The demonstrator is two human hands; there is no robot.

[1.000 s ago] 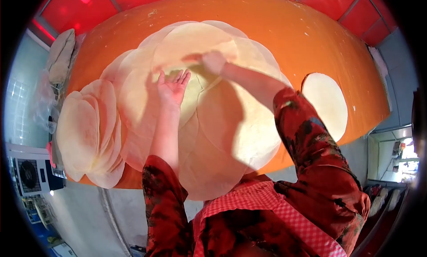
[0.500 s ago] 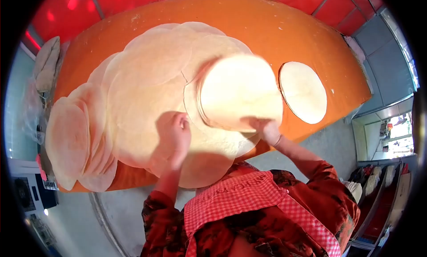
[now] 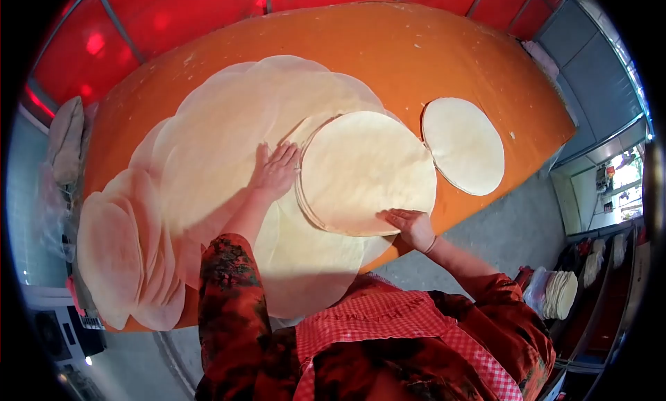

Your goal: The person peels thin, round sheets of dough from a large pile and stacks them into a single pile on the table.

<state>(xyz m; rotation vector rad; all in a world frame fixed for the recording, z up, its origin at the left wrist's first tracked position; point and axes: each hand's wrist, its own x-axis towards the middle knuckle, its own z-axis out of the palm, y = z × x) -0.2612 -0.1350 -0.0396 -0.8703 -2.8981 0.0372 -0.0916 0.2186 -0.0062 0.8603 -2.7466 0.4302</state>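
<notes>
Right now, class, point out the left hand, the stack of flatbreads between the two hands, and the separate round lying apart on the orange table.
left hand (image 3: 276,171), head view, back of the hand.
stack of flatbreads (image 3: 368,172), head view, middle of the top sheet.
separate round (image 3: 463,146), head view, its centre.

We're in a flatbread-making workshop or stall: big orange worktable (image 3: 430,47) covered in thin round dough sheets (image 3: 229,137), red canopy panels (image 3: 159,12) overhead, stacked flatbreads (image 3: 558,293) bagged on the floor.
</notes>
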